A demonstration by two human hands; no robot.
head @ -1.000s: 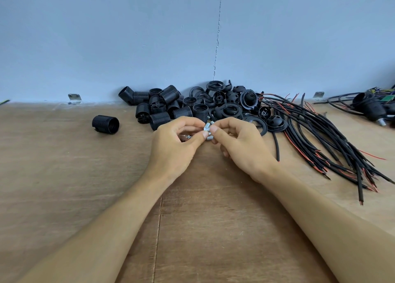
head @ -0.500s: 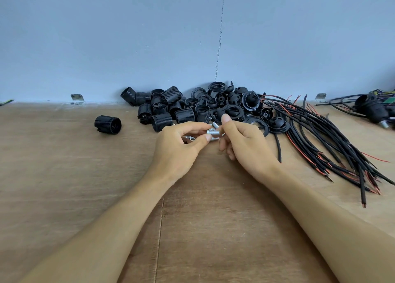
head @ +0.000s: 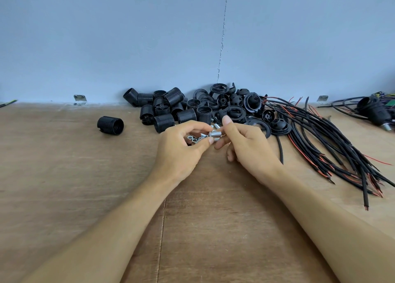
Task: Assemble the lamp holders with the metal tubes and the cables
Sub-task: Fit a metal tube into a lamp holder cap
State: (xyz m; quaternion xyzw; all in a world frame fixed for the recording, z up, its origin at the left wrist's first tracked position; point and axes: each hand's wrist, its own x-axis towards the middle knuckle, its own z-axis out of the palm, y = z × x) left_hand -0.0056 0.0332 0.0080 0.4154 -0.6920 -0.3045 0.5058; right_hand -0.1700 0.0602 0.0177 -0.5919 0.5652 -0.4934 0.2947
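Note:
My left hand [head: 181, 148] pinches a short silver threaded metal tube [head: 214, 134] between thumb and forefinger. My right hand [head: 245, 146] meets it from the right, its thumb raised above the tube and its fingers curled beside and under it. Several more small metal tubes and nuts [head: 195, 137] lie on the table behind my left fingers. A heap of black ribbed lamp holder parts [head: 181, 109] sits at the wall. A bundle of black and red cables [head: 324, 146] fans out to the right.
One black ribbed holder sleeve [head: 110, 125] lies apart at the left. Black rings and caps [head: 260, 125] lie just behind my right hand. An assembled holder with cable [head: 373, 110] sits at the far right by the wall. The wooden table [head: 64, 176] spreads below.
Both hands have moved slightly apart and back together at the tube. My right thumb has lifted off and now points up; the left hand keeps the tube.

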